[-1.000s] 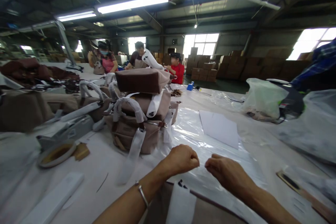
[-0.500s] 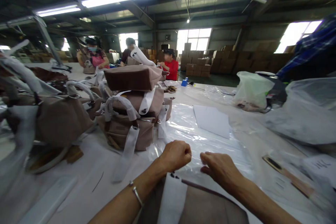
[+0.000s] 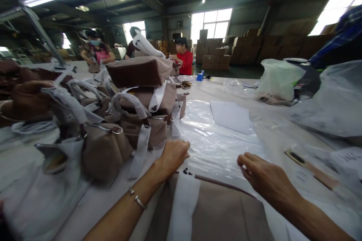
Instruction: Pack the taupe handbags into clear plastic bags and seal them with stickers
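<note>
Just beyond a taupe bag (image 3: 226, 211) at the bottom of the view, my left hand (image 3: 175, 153) is closed, its fingers curled in. My right hand (image 3: 257, 167) is to the right, its fingers bent and drawn together near the thumb. Both are over or beside clear plastic sheets (image 3: 209, 135). Whatever either hand pinches is too small or hidden to make out. A white wrapped strap (image 3: 183, 207) with a dark clasp lies across the near bag.
Stacked taupe bags (image 3: 141, 99) stand left of the plastic. At far left another person's hand (image 3: 31, 96) is at a wrapped bag handle. White sheets (image 3: 230, 116) lie ahead, a brush (image 3: 311, 169) and filled plastic bags (image 3: 279, 83) to the right. People work across the table.
My hands have moved apart, left hand leftward and right hand rightward. The camera's view has tipped down. Another person's hand has come in at the left, and the bag there has shifted.
</note>
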`<action>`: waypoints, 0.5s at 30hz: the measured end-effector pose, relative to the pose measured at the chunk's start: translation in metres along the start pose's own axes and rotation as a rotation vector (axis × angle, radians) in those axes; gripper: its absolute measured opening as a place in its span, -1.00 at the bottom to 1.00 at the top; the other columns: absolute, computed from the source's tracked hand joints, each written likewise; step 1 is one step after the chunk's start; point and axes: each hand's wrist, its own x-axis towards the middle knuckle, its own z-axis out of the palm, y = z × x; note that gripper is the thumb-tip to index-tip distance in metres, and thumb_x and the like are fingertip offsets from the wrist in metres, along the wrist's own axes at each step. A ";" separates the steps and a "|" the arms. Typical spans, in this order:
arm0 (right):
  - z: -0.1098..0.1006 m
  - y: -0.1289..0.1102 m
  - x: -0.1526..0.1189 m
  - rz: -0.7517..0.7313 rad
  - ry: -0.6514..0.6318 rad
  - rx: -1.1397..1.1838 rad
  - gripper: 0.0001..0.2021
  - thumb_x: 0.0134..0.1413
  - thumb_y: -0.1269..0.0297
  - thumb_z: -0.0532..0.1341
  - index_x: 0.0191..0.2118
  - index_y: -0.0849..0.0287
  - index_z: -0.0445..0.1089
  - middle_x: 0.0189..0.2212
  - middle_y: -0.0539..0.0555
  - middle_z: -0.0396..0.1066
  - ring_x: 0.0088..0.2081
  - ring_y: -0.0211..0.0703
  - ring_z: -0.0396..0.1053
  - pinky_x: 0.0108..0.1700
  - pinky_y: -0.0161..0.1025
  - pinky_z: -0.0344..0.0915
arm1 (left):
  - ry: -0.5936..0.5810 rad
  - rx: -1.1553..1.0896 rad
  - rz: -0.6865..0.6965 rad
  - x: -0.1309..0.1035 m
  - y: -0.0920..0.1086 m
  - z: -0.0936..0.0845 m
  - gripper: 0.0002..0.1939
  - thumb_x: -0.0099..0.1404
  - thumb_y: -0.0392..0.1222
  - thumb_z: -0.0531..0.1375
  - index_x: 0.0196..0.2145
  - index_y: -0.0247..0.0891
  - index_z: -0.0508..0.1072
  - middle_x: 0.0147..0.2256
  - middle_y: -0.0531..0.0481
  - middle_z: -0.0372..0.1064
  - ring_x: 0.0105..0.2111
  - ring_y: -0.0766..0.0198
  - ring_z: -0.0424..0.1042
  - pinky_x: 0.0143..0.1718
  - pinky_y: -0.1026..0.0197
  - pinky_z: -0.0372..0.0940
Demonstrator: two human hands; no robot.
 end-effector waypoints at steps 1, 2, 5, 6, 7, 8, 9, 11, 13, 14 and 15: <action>0.004 0.010 -0.010 0.051 0.013 0.004 -0.84 0.18 0.35 0.02 -0.34 0.05 0.32 -0.38 0.04 0.44 -0.40 -0.09 0.42 -0.48 -0.27 0.09 | -0.002 0.003 0.002 -0.006 -0.008 0.001 -0.93 0.34 -0.21 0.19 -0.27 -0.25 0.45 -0.25 -0.15 0.52 -0.20 0.03 0.52 -0.28 0.18 0.31; 0.008 0.020 -0.018 0.112 0.026 0.014 -0.85 0.18 0.29 0.03 -0.34 0.04 0.32 -0.39 0.04 0.44 -0.43 -0.09 0.41 -0.51 -0.26 0.07 | -0.006 0.009 0.012 -0.012 -0.015 0.003 -0.92 0.35 -0.19 0.19 -0.27 -0.23 0.45 -0.26 -0.12 0.52 -0.20 0.05 0.52 -0.28 0.20 0.30; 0.008 0.042 -0.034 0.298 0.095 0.083 -0.83 0.13 0.12 0.07 -0.33 0.03 0.34 -0.43 0.05 0.44 -0.49 -0.06 0.40 -0.52 -0.23 0.12 | -0.013 0.066 0.054 -0.024 -0.025 0.010 -0.94 0.36 -0.26 0.17 -0.22 -0.23 0.45 -0.25 -0.11 0.51 -0.18 0.06 0.51 -0.26 0.20 0.30; 0.003 0.045 -0.035 0.338 0.142 0.119 -0.80 0.11 0.07 0.08 -0.32 0.04 0.35 -0.43 0.06 0.45 -0.48 -0.05 0.42 -0.49 -0.21 0.16 | -0.009 0.086 0.045 -0.027 -0.026 0.012 -0.92 0.35 -0.30 0.16 -0.21 -0.24 0.45 -0.22 -0.12 0.51 -0.16 0.05 0.51 -0.23 0.19 0.30; -0.002 0.046 -0.036 0.371 0.195 0.160 -0.77 0.10 0.03 0.08 -0.32 0.04 0.36 -0.43 0.08 0.46 -0.46 -0.03 0.43 -0.47 -0.19 0.21 | -0.001 0.088 0.006 -0.028 -0.026 0.015 -0.89 0.34 -0.34 0.15 -0.20 -0.24 0.45 -0.19 -0.14 0.50 -0.13 0.05 0.50 -0.21 0.19 0.30; -0.009 0.046 -0.036 0.405 0.246 0.203 -0.73 0.08 0.00 0.08 -0.31 0.05 0.37 -0.43 0.09 0.47 -0.45 -0.01 0.44 -0.44 -0.18 0.24 | 0.013 0.074 -0.062 -0.030 -0.026 0.017 -0.88 0.34 -0.35 0.15 -0.19 -0.24 0.45 -0.17 -0.15 0.50 -0.11 0.05 0.49 -0.19 0.18 0.30; -0.014 0.044 -0.036 0.450 0.287 0.251 -0.70 0.07 -0.03 0.08 -0.31 0.06 0.39 -0.43 0.10 0.48 -0.46 -0.01 0.44 -0.44 -0.16 0.26 | 0.027 0.052 -0.145 -0.031 -0.027 0.019 -0.88 0.35 -0.34 0.14 -0.19 -0.24 0.46 -0.16 -0.16 0.50 -0.11 0.04 0.49 -0.19 0.17 0.31; -0.019 0.041 -0.038 0.586 0.300 0.375 -0.66 0.03 -0.08 0.09 -0.29 0.07 0.41 -0.49 0.08 0.48 -0.54 -0.04 0.41 -0.48 -0.16 0.28 | 0.048 0.025 -0.315 -0.033 -0.031 0.022 -0.88 0.38 -0.22 0.14 -0.21 -0.27 0.47 -0.21 -0.22 0.52 -0.15 -0.02 0.52 -0.22 0.12 0.32; -0.012 0.042 -0.042 0.771 0.265 0.599 -0.64 -0.05 -0.10 0.17 -0.29 0.09 0.41 -0.55 0.06 0.47 -0.60 -0.06 0.41 -0.57 -0.18 0.29 | 0.086 -0.143 -0.467 -0.036 -0.037 0.023 -0.76 0.38 -0.08 0.16 -0.30 -0.32 0.48 -0.30 -0.27 0.52 -0.22 -0.07 0.54 -0.29 0.11 0.33; -0.005 0.045 -0.045 0.864 0.264 0.760 -0.63 -0.13 -0.09 0.24 -0.30 0.09 0.41 -0.56 0.05 0.47 -0.60 -0.05 0.43 -0.61 -0.21 0.30 | 0.108 -0.326 -0.535 -0.038 -0.040 0.022 -0.70 0.38 -0.03 0.15 -0.35 -0.33 0.47 -0.36 -0.26 0.51 -0.26 -0.07 0.55 -0.34 0.14 0.34; 0.003 0.049 -0.048 0.934 0.280 0.947 -0.63 -0.25 -0.04 0.32 -0.33 0.10 0.40 -0.55 0.05 0.48 -0.57 -0.03 0.46 -0.63 -0.23 0.31 | 0.124 -0.536 -0.594 -0.040 -0.042 0.021 -0.65 0.39 0.01 0.13 -0.38 -0.33 0.46 -0.40 -0.23 0.50 -0.30 -0.03 0.56 -0.38 0.18 0.34</action>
